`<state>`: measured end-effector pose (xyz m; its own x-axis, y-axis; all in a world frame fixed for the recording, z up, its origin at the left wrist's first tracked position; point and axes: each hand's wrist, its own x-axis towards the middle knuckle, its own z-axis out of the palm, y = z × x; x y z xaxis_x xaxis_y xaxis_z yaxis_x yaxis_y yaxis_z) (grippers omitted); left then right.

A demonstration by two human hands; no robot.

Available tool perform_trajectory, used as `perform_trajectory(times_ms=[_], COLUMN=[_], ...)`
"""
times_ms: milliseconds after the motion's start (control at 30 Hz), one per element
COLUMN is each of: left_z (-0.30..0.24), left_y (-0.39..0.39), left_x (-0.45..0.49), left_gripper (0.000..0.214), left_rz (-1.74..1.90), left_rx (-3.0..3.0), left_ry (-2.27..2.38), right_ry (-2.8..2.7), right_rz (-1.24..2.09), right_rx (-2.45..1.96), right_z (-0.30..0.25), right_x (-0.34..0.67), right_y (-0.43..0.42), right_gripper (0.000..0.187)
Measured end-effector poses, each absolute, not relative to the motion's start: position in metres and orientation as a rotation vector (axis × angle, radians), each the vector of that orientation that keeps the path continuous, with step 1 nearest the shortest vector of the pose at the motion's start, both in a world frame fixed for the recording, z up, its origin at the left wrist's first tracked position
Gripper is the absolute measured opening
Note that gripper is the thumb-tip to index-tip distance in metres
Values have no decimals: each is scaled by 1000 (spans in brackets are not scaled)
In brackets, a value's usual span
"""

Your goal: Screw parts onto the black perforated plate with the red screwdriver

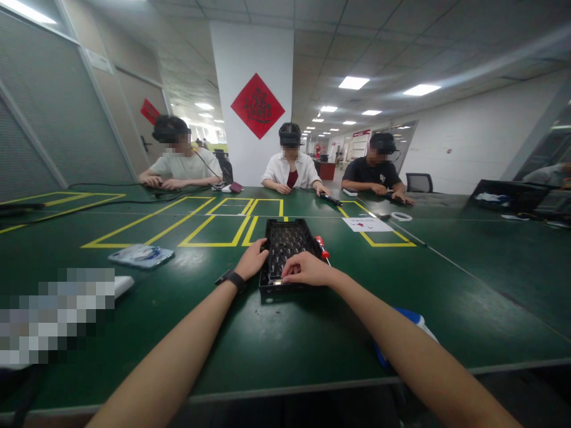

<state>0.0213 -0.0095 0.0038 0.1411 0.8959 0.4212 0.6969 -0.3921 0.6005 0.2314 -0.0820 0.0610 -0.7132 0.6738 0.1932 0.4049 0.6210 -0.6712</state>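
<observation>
A red diamond sign [257, 106] on the white pillar [250, 47] at twelve o'clock bears one dark character, too blurred to read. The white sheet [366, 224] on the tabletop [312, 333] at one o'clock carries small red marks, also illegible. No other lettering can be made out.

Green table [312, 333], yellow tape boxes [209, 229] marked across it. Dead centre lies a black tray [285, 241], a red-handled screwdriver [322, 246] just beside its right edge. Off to the left, a flat plastic packet [141, 255]; to the right, a white sheet [366, 224] and a white ring [403, 216].
</observation>
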Motion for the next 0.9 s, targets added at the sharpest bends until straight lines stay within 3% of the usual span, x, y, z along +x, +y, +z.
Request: perform_trajectory(times_ms=[433,667,900], left_z=[5,6,3], left_y=[-9,-9,-6], left_x=[21,21,22], left_gripper=[49,51,52], left_rz=[1078,1077,1087], left_rx=[2146,2141,2124], left_ry=[1559,1551,1551], right_ry=[-2324,-1775,-1795], right_rz=[619,-6,262], right_rx=[-925,-1630,-2040], right_z=[68,69,40], right_x=[234,282,302], right_y=[-76,-50,-28], right_gripper=[26,26,38])
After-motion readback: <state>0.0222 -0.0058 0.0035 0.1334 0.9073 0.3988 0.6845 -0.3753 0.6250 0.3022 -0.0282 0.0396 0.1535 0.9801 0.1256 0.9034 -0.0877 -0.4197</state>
